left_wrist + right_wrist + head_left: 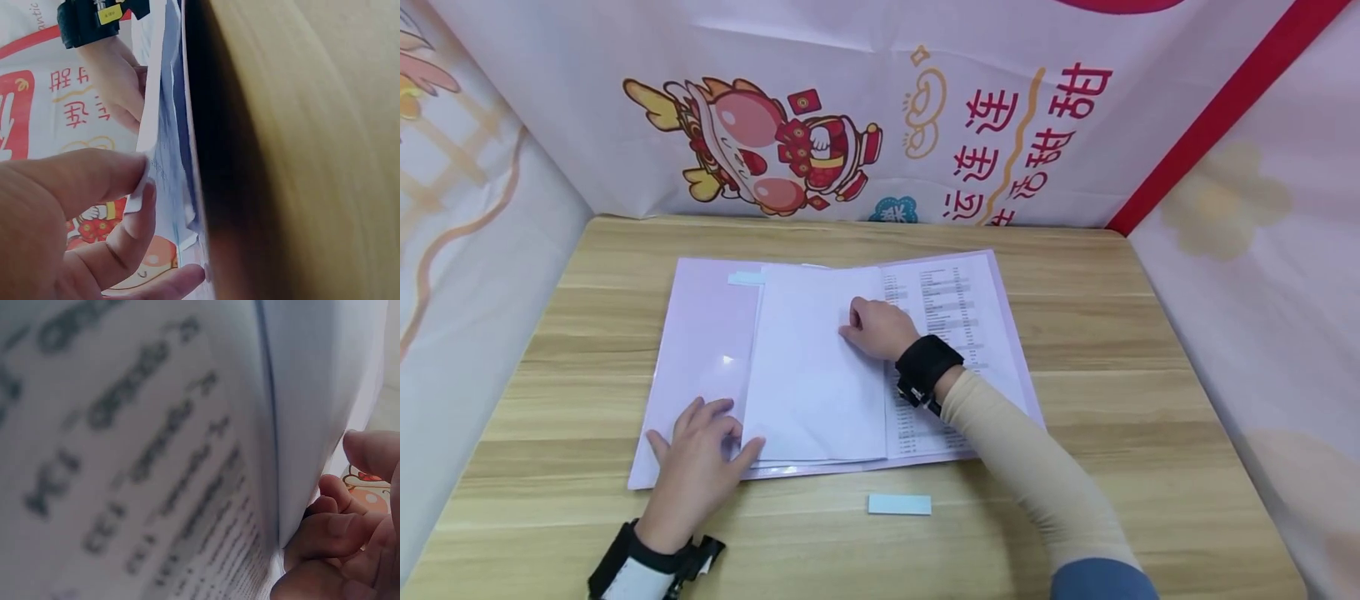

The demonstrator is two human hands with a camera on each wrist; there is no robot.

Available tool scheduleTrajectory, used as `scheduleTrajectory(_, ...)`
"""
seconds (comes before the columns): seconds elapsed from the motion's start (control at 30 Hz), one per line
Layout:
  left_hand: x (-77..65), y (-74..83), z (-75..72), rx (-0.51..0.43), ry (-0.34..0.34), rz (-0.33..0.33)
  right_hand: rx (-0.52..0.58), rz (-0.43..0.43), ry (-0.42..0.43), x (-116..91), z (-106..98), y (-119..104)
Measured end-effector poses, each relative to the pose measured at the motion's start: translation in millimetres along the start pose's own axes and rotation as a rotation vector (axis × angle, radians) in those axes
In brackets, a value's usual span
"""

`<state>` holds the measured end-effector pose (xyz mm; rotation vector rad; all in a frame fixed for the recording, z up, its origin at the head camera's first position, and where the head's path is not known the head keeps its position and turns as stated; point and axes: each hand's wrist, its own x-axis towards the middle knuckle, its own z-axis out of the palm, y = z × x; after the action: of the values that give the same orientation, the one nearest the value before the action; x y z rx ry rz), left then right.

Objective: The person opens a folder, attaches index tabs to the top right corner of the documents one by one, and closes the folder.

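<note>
A light purple folder (700, 317) lies spread on the table, with printed pages (951, 292) on its right side. Over its middle is a blank white sheet (812, 375). My left hand (696, 458) is at the sheet's lower left corner, and in the left wrist view its thumb and index finger (147, 206) pinch the sheet's edge. My right hand (880, 329) rests on the sheet near the fold, fingers loosely curled. In the right wrist view its fingers (325, 540) touch the paper beside the crease, with the thumb standing apart from them.
A pale blue strip (899, 504) lies on the wooden table (1112, 400) in front of the folder. Another pale blue tab (745, 278) shows at the folder's top left. White printed cloths (835, 50) hang behind the table and at both sides.
</note>
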<state>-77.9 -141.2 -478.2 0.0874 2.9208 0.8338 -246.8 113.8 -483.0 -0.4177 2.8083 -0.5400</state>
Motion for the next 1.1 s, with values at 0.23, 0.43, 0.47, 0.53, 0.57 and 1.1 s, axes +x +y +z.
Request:
scheduleTrajectory(0.23,4.8,-6.2,6.7,-0.015,-0.031,-0.031,-0.055,-0.002,-0.011,7.6,3.6,0.1)
scheduleTrajectory(0.43,5.5,-9.4,8.5,-0.039,-0.035,-0.021,-0.1,-0.006,-0.039,9.6,5.5,-1.8)
scheduleTrajectory(0.47,5.6,-10.1,8.4,-0.044,-0.038,-0.021,-0.112,-0.012,-0.04,9.6,5.4,-2.7)
scheduleTrajectory(0.53,5.9,-11.5,8.2,-0.051,-0.042,-0.023,-0.135,-0.035,-0.038,9.4,6.1,-4.7)
scheduleTrajectory(0.57,6.0,-12.2,8.3,-0.053,-0.042,-0.024,-0.144,-0.053,-0.039,9.0,6.4,-6.2)
scheduleTrajectory(1.1,8.0,-12.4,10.9,0.018,-0.038,-0.009,-0.378,-0.217,-0.177,5.6,20.1,-44.5)
